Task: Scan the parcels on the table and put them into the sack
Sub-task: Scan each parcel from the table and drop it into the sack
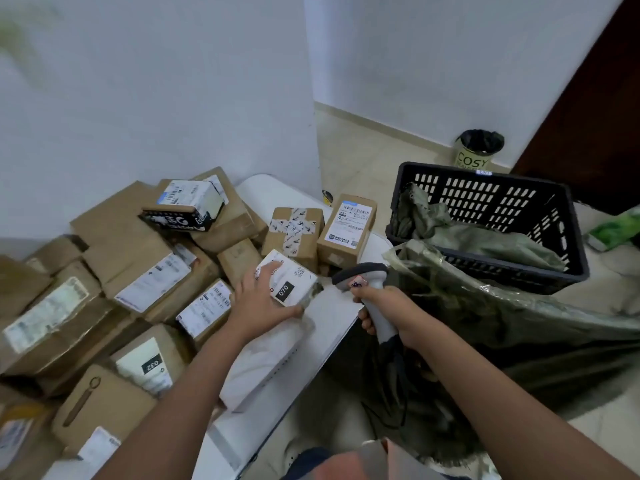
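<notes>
Several cardboard parcels [145, 271] lie heaped on the white table [332, 317], most of them to the left. My left hand [259, 299] grips a small parcel [294, 282] with a white label marked 070, near the table's right edge. My right hand [384, 310] holds a grey barcode scanner [363, 278] by its handle, its head pointing left toward that parcel. The dark green sack [502, 323] gapes open on the floor just right of the table, below the scanner.
A black plastic crate [491, 216] with green sacks in it stands behind the sack. Two taped boxes [322, 233] stand at the table's far right end. A small bin [476, 150] sits by the wall. A white flat package [263, 365] lies under my left forearm.
</notes>
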